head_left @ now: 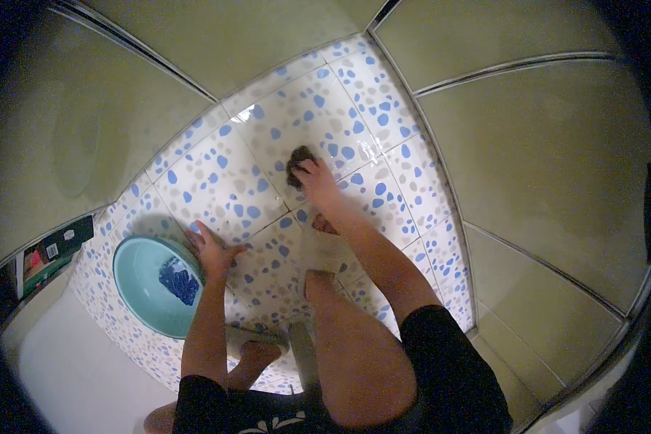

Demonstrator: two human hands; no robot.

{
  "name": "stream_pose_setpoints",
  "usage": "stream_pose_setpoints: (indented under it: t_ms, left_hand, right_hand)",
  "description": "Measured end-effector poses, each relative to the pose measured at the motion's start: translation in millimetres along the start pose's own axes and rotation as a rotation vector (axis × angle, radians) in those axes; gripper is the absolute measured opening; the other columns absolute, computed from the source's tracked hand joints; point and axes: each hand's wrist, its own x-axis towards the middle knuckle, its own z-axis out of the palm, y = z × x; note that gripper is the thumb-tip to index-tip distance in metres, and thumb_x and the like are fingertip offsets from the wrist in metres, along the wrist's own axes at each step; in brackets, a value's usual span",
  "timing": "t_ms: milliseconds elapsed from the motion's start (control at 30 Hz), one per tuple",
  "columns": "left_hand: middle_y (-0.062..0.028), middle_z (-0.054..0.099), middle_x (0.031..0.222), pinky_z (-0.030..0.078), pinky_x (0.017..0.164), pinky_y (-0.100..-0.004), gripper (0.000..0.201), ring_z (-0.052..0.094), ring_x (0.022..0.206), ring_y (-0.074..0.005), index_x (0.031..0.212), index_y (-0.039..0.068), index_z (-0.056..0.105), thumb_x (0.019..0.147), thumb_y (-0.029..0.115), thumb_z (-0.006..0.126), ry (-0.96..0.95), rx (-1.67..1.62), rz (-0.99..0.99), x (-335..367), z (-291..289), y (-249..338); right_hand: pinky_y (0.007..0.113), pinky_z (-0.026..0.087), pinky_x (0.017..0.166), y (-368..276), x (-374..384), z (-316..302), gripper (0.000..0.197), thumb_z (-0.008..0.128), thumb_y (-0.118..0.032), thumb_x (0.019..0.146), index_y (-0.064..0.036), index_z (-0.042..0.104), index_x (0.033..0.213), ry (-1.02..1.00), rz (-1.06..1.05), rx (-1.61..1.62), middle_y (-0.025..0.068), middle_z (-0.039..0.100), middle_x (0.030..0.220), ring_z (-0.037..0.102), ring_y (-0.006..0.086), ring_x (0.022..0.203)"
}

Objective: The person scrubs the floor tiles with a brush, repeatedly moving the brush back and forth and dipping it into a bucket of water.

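My right hand [318, 184] presses a dark, crumpled rag-like wad [299, 165] against the patterned tile floor [224, 166], its fingers curled over it. The wad's exact material cannot be made out. Lower left, my left hand [213, 251] lies with fingers spread on the tiles, close to the rim of a teal plastic basin [134, 289]. It holds nothing. Inside the basin, a dark blue patterned patch [179, 282] shows at the bottom; whether it is cloth or print is unclear.
My feet, in pale slippers [318, 249], stand between the hands. Yellowish wall panels [528, 137] with metal trims enclose the floor. A green box [54, 253] stands at the left wall, above a smooth white surface [72, 362]. Wet glints show on the tiles.
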Motion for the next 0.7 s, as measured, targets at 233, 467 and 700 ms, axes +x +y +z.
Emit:
stream_pose_setpoints:
  t_ms: [233, 467, 700]
  left_hand:
    - [-0.0402, -0.011, 0.157, 0.029, 0.117, -0.0463, 0.162, 0.013, 0.148, -0.0517, 0.158, 0.006, -0.003, 0.04, 0.047, 0.1, 0.086, 0.086, 0.03, -7, -15, -12]
    - [-0.0437, 0.002, 0.155, 0.029, 0.117, -0.0464, 0.159, 0.015, 0.146, -0.0534, 0.158, 0.004, -0.002, 0.042, 0.044, 0.1, 0.083, 0.052, 0.058, -10, -11, -11]
    - [-0.0465, -0.003, 0.153, 0.026, 0.118, -0.0483, 0.149, 0.011, 0.147, -0.0548, 0.157, 0.003, 0.0, 0.053, 0.047, 0.096, 0.083, -0.009, 0.139, -4, -5, -37]
  right_hand:
    - [0.041, 0.048, 0.1, 41, -68, -49, 0.051, 0.062, 0.006, 0.07, -0.0102, 0.071, 0.117, 0.153, 0.453, 0.219, 0.0116, 0.065, 0.121, 0.057, 0.035, 0.112]
    - [0.042, 0.047, 0.099, 71, -241, -99, 0.051, 0.065, 0.006, 0.07, -0.0071, 0.07, 0.119, 0.094, 0.763, -0.001, 0.0128, 0.064, 0.121, 0.057, 0.037, 0.107]
    - [0.042, 0.048, 0.097, 54, -232, -92, 0.053, 0.064, 0.006, 0.071, -0.0067, 0.069, 0.123, 0.149, 0.777, -0.071, 0.0131, 0.062, 0.123, 0.056, 0.0365, 0.105]
